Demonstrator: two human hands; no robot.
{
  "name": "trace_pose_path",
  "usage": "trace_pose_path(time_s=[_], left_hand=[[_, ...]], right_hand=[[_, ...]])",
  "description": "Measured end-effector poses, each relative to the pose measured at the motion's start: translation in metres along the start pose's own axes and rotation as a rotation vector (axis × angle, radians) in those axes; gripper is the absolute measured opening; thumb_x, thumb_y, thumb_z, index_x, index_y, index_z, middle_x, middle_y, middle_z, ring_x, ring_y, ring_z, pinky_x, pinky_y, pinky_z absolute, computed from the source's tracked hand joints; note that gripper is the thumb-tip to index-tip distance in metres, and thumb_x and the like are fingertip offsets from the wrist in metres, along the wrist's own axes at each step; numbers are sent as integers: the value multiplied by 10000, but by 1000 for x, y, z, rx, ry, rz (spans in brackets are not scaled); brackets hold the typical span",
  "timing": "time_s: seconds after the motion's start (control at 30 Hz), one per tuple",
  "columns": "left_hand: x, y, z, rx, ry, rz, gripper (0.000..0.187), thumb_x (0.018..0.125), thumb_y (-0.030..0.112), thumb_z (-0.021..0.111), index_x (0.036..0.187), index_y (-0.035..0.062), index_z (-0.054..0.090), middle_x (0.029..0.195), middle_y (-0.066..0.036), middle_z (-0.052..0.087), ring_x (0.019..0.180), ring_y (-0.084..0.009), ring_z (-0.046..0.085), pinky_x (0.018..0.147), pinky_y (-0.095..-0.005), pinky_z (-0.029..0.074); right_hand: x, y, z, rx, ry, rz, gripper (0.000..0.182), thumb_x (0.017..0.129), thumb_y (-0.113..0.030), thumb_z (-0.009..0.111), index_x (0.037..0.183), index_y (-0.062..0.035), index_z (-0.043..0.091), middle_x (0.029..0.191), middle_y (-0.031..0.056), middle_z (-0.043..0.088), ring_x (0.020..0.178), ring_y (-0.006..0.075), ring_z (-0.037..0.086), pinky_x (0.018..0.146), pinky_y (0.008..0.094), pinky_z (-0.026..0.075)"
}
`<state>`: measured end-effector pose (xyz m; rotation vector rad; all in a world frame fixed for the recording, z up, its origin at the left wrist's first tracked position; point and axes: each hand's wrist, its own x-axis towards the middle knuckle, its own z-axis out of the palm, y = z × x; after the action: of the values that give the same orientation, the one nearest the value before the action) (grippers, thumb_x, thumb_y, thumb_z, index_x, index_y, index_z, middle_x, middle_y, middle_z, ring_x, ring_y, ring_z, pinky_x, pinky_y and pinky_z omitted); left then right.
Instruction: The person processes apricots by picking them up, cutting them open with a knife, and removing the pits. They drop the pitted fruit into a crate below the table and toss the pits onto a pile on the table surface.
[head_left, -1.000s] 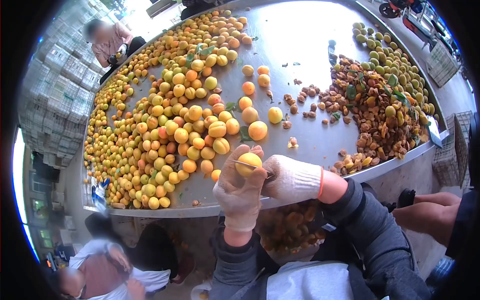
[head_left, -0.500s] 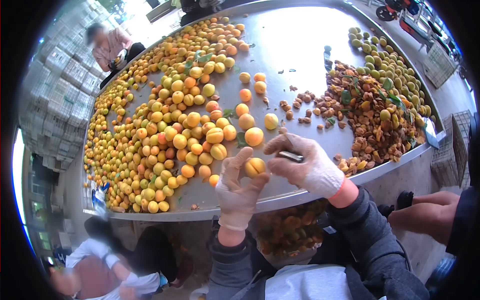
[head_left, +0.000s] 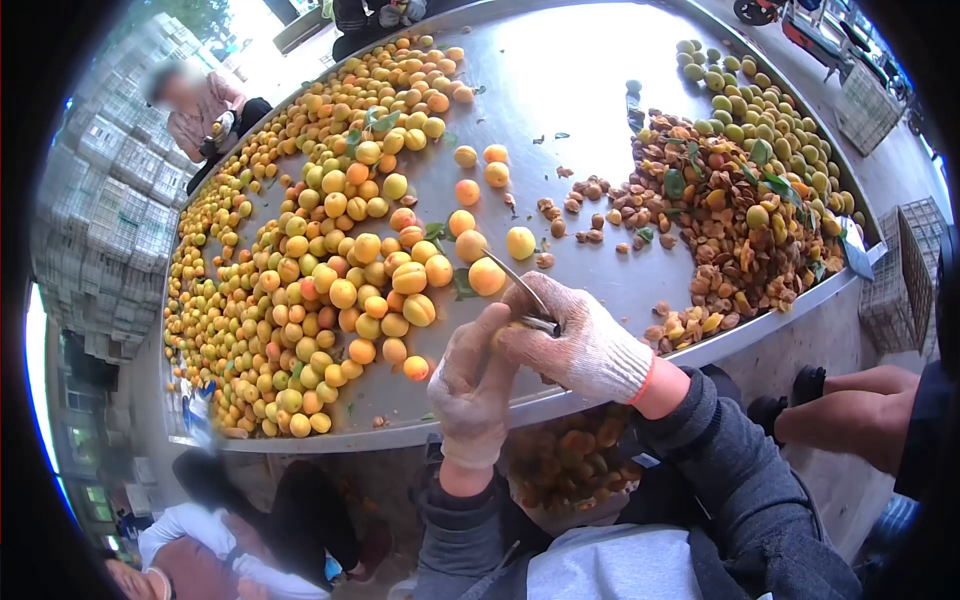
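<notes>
In the head view my gloved left hand (head_left: 470, 385) is closed around an apricot, which the fingers now almost wholly hide. My right hand (head_left: 585, 345), in a white knit glove, grips a small knife (head_left: 522, 282); its thin blade points up and to the left. Both hands meet above the near edge of the metal table, fingertips touching or nearly so at the fruit. Just beyond the blade lie loose apricots (head_left: 487, 277), and a big heap of apricots (head_left: 340, 293) spreads to the left.
A pile of split, brownish apricot pieces (head_left: 715, 215) lies on the right, with greenish fruit (head_left: 770, 120) behind it. A container of fruit (head_left: 570, 460) stands below the table rim (head_left: 400, 435). Crates (head_left: 900, 275) stand at the right; other people sit at the left.
My right hand has come in against my left, and the knife blade now shows. The apricot in my left hand has become hidden. The whole view has shifted slightly.
</notes>
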<state>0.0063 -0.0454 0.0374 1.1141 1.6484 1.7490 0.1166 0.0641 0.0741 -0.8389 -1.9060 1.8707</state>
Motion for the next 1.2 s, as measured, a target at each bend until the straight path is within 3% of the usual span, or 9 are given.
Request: trace_pose_path(time_s=[0.23,0.33,0.4,0.47,0.6,0.67,0.8,1.03,1.2], left_hand=[[-6,-26,2,-245,214,-105,330,995,157,500,1254,-37,565,1145,-115,619,1088,-193,570,971,-291,435],[0,-24,-11,-320,271,-256,401,1017,267,465,1301,-10,524,1051,-88,635,857,-148,606,772,-272,507],[4,-8,-13,-579,236,-361,486,1013,376,455,1338,15,479,1019,-98,631,760,-139,585,666,-275,501],[4,-7,-19,-607,214,-390,494,1005,392,467,1336,25,482,1010,-103,630,749,-138,580,647,-280,497],[5,-7,-16,-755,186,-529,519,972,445,509,1319,59,505,972,-79,632,680,-128,566,555,-253,445],[4,-12,-15,-733,151,-535,524,968,445,519,1314,51,510,976,-85,635,676,-130,573,552,-257,452],[0,-21,-12,-712,60,-589,506,974,413,532,1302,27,520,1037,-120,624,726,-165,610,617,-301,522],[-5,-14,5,-642,50,-636,499,968,378,559,1299,6,527,992,-98,615,731,-175,613,624,-308,523],[-6,-19,18,-468,131,-547,454,973,324,565,1284,-5,534,895,-79,617,631,-159,594,540,-284,501]], right_hand=[[5,20,16,-1,18,-139,239,848,-105,635,1053,-12,555,771,49,586,717,117,570,666,272,492],[3,21,22,-29,57,-259,201,847,-86,629,1022,-7,569,767,45,591,713,117,582,657,271,497],[1,0,5,268,-14,119,192,834,-72,633,1004,-1,583,783,43,596,746,130,594,692,275,501],[3,7,-4,234,20,143,174,831,-61,637,998,-19,611,766,31,588,676,110,580,622,259,489],[19,35,-3,-424,222,-641,165,848,-52,628,1012,-40,642,701,28,565,471,61,489,425,206,376],[4,-4,1,451,313,-49,169,865,-45,595,1030,-29,630,699,42,566,440,82,476,390,217,344],[10,-9,3,881,549,-324,189,948,-54,512,1116,-46,599,688,30,485,460,89,416,392,225,313],[8,0,10,840,523,-507,207,954,-32,488,1131,-45,594,715,34,494,488,94,446,407,236,345],[19,13,15,286,552,-880,202,951,-23,484,1126,-8,583,664,26,502,444,75,439,393,226,328]])
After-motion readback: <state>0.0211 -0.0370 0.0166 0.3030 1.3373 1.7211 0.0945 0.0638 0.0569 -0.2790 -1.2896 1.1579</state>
